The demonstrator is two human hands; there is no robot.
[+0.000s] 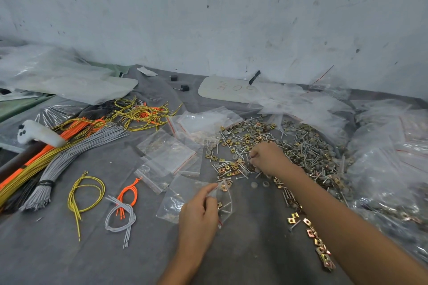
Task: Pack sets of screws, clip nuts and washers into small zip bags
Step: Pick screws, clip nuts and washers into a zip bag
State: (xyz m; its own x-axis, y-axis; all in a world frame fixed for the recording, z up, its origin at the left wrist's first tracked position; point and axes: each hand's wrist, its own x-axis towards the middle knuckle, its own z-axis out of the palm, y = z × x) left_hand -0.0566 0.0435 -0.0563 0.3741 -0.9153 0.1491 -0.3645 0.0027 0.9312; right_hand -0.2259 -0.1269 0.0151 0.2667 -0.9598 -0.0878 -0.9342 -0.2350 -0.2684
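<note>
The left hand (199, 213) is gripping a small zip bag (225, 202) at about six o'clock in the view, with thumb and forefinger pinching the clear plastic near its mouth. The bag is lying partly on the grey cloth (250, 238) and is showing a few brass pieces inside (too small to count). At one o'clock from that hand, the right hand (266, 159) is reaching knuckles-up into the heap of screws (308, 148), its fingers curling down among the metal. Whether they are pinching anything cannot be told. Two washers (254, 184) are lying loose on the cloth between the hands, just at six o'clock of the right one. A trail of clip nuts (320, 245) is running beside the right forearm toward five o'clock. Empty zip bags (169, 155) are lying overlapped at eleven o'clock of the left hand. Yellow, orange and grey wire loops (120, 213) are resting farther out at nine o'clock.
</note>
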